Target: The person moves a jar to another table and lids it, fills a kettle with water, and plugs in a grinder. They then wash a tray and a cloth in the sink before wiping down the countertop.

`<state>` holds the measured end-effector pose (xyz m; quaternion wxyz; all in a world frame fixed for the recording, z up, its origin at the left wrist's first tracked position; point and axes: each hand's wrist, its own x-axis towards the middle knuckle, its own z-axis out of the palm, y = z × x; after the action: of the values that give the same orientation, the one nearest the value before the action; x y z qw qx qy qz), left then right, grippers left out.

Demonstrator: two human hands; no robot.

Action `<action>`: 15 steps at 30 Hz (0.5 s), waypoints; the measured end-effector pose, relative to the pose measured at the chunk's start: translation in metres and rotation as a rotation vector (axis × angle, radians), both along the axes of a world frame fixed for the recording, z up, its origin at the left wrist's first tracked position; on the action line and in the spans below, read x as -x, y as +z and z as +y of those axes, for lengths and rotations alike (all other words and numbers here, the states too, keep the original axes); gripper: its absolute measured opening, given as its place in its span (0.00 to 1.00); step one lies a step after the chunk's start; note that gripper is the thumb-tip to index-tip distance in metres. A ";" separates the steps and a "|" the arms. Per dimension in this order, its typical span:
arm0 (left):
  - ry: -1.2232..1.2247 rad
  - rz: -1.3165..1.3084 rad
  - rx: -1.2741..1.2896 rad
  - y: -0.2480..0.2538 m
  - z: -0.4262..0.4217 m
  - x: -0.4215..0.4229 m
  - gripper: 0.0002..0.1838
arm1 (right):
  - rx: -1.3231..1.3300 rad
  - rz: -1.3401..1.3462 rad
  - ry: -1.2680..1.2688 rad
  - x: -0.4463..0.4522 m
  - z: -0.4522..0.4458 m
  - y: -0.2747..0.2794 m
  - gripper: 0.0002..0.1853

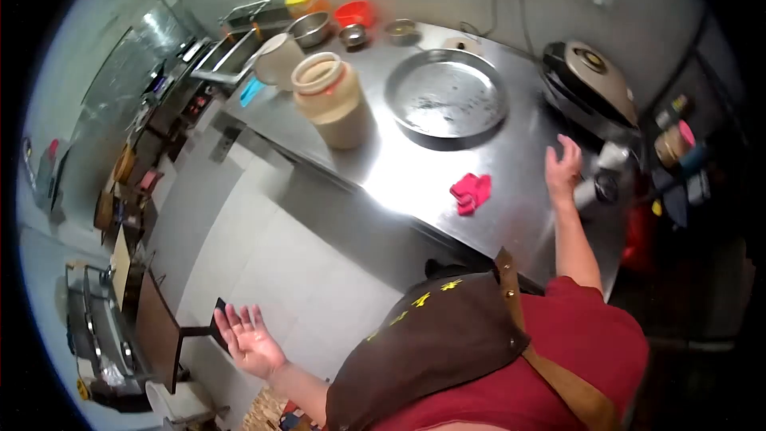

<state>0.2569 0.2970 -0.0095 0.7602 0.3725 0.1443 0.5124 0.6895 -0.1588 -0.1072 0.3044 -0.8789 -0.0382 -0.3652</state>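
Observation:
My left hand (251, 345) hangs over the floor, palm up with its fingers apart and nothing in it. My right hand (565, 168) reaches above the right part of the steel table (519, 223), fingers spread and holding nothing. Nearest to it are a beige-and-black lidded appliance (594, 80) and a small container with a dark lid (605, 186). A crumpled pink-red cloth (471, 193) lies on the table to its left. Farther left are a wide round metal tray (447, 96) and a large cloudy plastic jar (339, 116), open at the top.
Behind the jar stand a beige jug-like container (278, 61), steel bowls (309, 29) and a red bowl (354, 13). A metal sink unit (227, 56) is at the far left corner. Bottles and jars (677, 144) crowd the right side. A brown chair-like piece (158, 327) stands at lower left.

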 end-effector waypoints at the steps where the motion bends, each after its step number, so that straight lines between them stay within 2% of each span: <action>1: 0.011 0.026 -0.017 0.002 0.008 -0.010 0.27 | -0.009 -0.020 0.034 -0.011 0.014 0.006 0.18; 4: 0.055 0.101 -0.076 0.003 0.028 -0.074 0.29 | -0.146 0.174 0.200 -0.056 0.068 -0.014 0.19; 6: -0.010 0.184 -0.127 0.003 0.035 -0.119 0.31 | -0.221 0.289 0.425 -0.058 0.128 -0.007 0.21; 7: -0.069 0.206 -0.081 0.004 0.038 -0.140 0.32 | -0.160 0.233 0.524 -0.058 0.155 -0.007 0.22; 10: -0.029 0.609 -0.369 0.008 0.041 -0.204 0.34 | -0.059 0.134 0.732 -0.056 0.229 0.005 0.24; 12: -0.116 0.613 -0.511 -0.006 0.059 -0.233 0.39 | -0.022 0.119 0.817 -0.059 0.264 0.028 0.26; 13: -0.184 0.598 -0.442 -0.004 0.064 -0.249 0.43 | -0.031 0.123 0.848 -0.062 0.277 0.044 0.24; 15: -0.230 0.620 -0.509 -0.005 0.080 -0.277 0.44 | -0.012 0.087 0.833 -0.078 0.293 0.057 0.23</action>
<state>0.5337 0.3770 -0.0148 0.6166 0.6989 0.1927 0.3069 0.7676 0.1343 -0.0504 0.4327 -0.8012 -0.3753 -0.1733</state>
